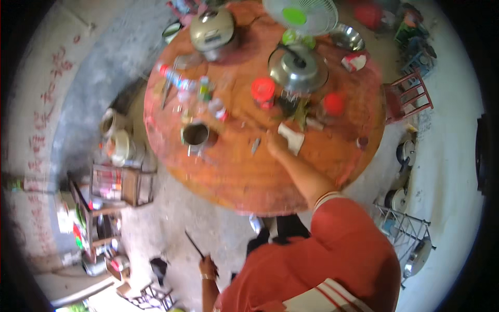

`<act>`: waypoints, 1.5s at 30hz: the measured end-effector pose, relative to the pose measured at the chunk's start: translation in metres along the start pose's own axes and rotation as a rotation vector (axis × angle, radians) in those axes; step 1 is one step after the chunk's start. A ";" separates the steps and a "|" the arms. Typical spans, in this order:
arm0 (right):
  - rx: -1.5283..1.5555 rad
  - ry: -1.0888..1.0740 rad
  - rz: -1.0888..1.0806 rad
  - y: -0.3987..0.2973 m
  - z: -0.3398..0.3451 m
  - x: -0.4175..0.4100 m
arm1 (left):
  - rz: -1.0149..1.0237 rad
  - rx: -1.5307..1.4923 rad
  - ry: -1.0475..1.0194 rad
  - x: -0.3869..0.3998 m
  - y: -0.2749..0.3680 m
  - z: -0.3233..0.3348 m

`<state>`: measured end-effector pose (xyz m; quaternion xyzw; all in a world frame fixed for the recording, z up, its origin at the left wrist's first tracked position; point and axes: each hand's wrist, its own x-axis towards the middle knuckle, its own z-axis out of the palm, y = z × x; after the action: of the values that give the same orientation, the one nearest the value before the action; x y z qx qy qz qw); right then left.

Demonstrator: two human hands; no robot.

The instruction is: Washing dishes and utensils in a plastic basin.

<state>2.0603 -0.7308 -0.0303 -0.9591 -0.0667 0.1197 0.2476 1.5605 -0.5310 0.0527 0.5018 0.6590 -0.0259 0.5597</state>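
My right hand (276, 143) reaches over a round wooden table (234, 177). A white piece of paper or cloth (293, 139) lies beside its wrist. The fingers are blurred, and whether they hold anything is unclear. Just left of them rests a small grey object (255, 146). Down by my left side, away from the table, my left hand (208, 267) grips a slender dark object (194, 244), which points up and to the left. Farther in on the table are a red-lidded jar (263, 89), a second red lid (334, 103) and a lidded metal pot (298, 72).
A metal mug (196, 134) and several bottles (181, 82) occupy the table's left side. Toward the back are a rice cooker (212, 33), a fan (308, 15) and a metal bowl (349, 37). Chairs flank the table, one wooden (132, 187), one reddish (409, 95). A metal rack (405, 222) stands right.
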 end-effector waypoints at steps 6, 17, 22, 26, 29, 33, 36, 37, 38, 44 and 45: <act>-0.125 0.033 -0.180 0.037 0.020 0.044 | -0.105 -0.204 -0.093 -0.040 0.046 0.113; 0.564 -0.434 -0.237 0.050 -0.062 -0.068 | -0.052 -0.211 -0.611 -0.060 0.160 0.314; 0.759 -0.430 -0.154 0.028 -0.108 -0.139 | 0.126 -0.194 -0.642 -0.061 0.161 0.361; 0.722 -0.445 -0.228 0.018 -0.134 -0.153 | 0.349 -0.079 -0.501 -0.061 0.160 0.343; 0.776 -0.328 -0.252 0.031 -0.132 -0.154 | 0.201 -0.104 -0.559 -0.089 0.169 0.328; 1.104 -0.471 -0.243 0.014 -0.078 -0.141 | 0.879 0.166 -0.537 -0.102 0.125 0.306; 1.453 -0.810 0.120 -0.022 -0.099 -0.151 | 0.557 0.221 -0.644 -0.154 0.107 0.285; 1.519 -0.913 0.300 -0.029 -0.102 -0.152 | 0.505 0.105 -0.695 -0.168 0.095 0.271; 1.489 -0.951 0.260 -0.039 -0.103 -0.156 | 0.514 0.075 -0.673 -0.170 0.086 0.264; 1.739 -1.359 0.348 -0.093 -0.060 -0.183 | 0.016 -0.615 -0.709 -0.233 0.085 0.203; 1.814 -1.591 0.401 -0.103 -0.051 -0.186 | 0.044 -0.631 -0.667 -0.233 0.082 0.194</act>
<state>1.8878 -0.6996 0.1001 -0.0914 0.0573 0.7119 0.6939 1.7251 -0.7535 0.2015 0.2847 0.4076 0.0277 0.8672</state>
